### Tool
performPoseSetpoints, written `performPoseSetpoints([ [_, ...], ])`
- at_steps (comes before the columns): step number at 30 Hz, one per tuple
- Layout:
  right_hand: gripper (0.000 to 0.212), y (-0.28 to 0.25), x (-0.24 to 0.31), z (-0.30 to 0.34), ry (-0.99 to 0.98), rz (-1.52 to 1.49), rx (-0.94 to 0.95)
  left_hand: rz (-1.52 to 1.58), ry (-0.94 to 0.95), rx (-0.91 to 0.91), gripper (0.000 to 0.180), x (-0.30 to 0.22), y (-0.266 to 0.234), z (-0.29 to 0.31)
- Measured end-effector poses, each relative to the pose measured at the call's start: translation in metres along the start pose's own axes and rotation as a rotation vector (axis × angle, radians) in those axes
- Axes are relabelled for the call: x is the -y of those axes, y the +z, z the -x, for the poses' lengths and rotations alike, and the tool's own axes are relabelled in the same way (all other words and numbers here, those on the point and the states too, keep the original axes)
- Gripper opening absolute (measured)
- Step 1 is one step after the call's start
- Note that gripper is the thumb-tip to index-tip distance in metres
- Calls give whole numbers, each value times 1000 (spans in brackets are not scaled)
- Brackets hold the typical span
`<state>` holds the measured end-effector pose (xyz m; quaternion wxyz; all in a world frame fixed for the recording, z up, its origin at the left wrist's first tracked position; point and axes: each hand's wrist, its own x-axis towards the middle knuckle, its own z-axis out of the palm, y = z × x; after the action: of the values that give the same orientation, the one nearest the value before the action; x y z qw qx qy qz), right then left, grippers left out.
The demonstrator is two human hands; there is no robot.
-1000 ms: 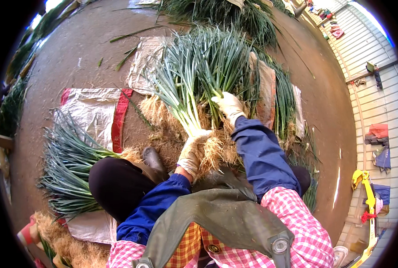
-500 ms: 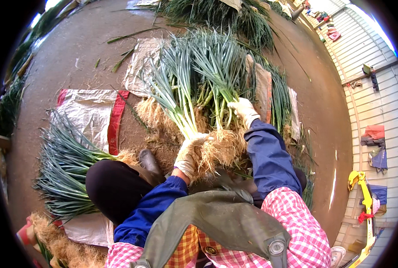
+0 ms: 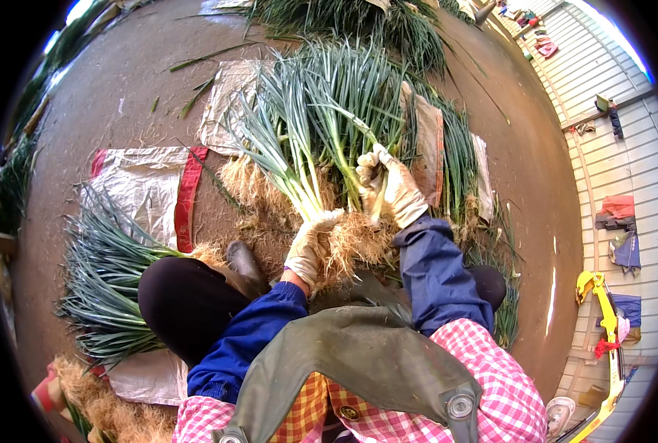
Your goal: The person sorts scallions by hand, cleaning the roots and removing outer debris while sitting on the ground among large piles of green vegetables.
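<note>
My left hand [image 3: 310, 245], in a pale work glove, is closed round the white lower stems of a few green onions [image 3: 305, 190], whose leaves fan away from me. My right hand [image 3: 397, 188], gloved as well, has its fingers curled round a single green onion stalk [image 3: 353, 120], its pale end showing below the fist. Beyond and between my hands lies a heap of green onions [image 3: 344, 81] with tangled tan roots [image 3: 355, 240] toward me.
At the left, another bundle of green onions [image 3: 111, 273] lies beside a white sack with red edges [image 3: 148, 181]. Roots pile up at the lower left [image 3: 111, 395]. A larger leafy heap [image 3: 358, 29] sits at the far side. More sacking [image 3: 426, 148] lies right of my hands.
My right hand has lifted slightly and turned, its fingers now curled round one stalk tilted left, away from the bunch. My left hand stays nearly in place with its stems.
</note>
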<state>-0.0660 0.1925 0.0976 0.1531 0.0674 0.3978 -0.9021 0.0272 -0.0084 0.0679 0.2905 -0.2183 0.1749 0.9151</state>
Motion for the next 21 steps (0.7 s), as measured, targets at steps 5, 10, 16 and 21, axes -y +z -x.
performPoseSetpoints([
  [5,25,34,-55,35,-83,-168,90,78,48,-38,17,9,-18,-17],
  [10,20,3,-76,67,34,-350,254,215,52,35,14,8,-9,-10],
  [16,28,31,-5,91,-228,-212,477,139,-9,35,13,-9,9,12],
  [21,43,34,10,58,-66,191,111,94,-13,87,13,-4,3,2],
])
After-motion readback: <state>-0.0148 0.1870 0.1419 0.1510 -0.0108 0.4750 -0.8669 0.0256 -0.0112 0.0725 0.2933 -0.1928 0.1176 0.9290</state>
